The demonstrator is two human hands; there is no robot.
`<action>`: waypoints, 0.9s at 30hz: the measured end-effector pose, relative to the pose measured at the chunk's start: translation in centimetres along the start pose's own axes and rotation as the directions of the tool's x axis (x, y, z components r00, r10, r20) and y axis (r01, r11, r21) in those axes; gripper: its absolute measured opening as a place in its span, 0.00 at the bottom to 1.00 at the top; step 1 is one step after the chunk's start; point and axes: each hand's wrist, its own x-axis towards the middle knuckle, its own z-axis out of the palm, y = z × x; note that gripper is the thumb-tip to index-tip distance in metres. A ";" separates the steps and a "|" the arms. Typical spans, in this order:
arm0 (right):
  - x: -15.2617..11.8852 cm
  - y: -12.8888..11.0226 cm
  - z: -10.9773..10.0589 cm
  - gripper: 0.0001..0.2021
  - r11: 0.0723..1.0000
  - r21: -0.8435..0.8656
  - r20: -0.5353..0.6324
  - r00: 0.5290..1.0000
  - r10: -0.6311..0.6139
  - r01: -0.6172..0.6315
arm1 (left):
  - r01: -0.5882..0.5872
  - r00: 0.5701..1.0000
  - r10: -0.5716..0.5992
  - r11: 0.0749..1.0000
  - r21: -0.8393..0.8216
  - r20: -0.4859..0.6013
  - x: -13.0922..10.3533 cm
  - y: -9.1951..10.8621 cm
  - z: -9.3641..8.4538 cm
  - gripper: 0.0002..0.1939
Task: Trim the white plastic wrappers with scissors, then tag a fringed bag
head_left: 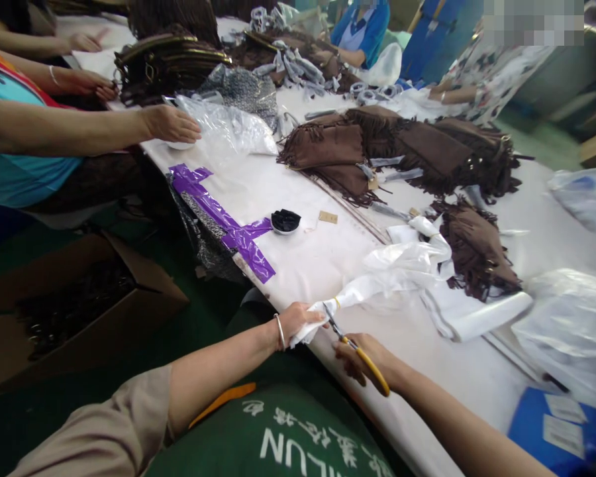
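Observation:
My left hand (pixel 302 320) is closed around the gathered end of a white plastic bag bundle (pixel 392 275) at the table's near edge. A thin yellow band circles the bundle just beyond my fingers. In my right hand (pixel 365 361) are scissors (pixel 360 358) with yellow handles. Their metal blades meet the white plastic close to the band; whether they are cutting it I cannot tell. From there the bundle stretches up and right across the white table (pixel 298 258), towards a brown fringed bag (pixel 479 248).
Purple tape (pixel 223 222) runs along the table's left edge, beside a small dish with black contents (pixel 285 221). More brown fringed bags (pixel 397 146) lie farther back. Co-workers' arms (pixel 104 129) reach in from the left. An open cardboard box (pixel 149 291) stands on the floor.

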 end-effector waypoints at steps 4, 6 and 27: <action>0.3 -0.1 -0.3 0.15 0.986 0.158 0.078 0.996 0.030 -0.043 | 0.016 0.999 -0.015 0.999 -0.046 0.041 0.2 -0.8 0.1 0.19; 0.8 0.6 0.1 0.13 0.991 0.127 0.031 0.998 0.047 -0.050 | 0.031 0.999 -0.028 0.997 -0.064 0.037 0.5 -1.1 -0.1 0.18; 1.6 -0.7 1.3 0.12 0.958 -0.285 -0.128 0.992 -0.005 -0.032 | 0.081 0.994 -0.076 0.995 -0.053 0.079 0.8 -1.7 -2.2 0.19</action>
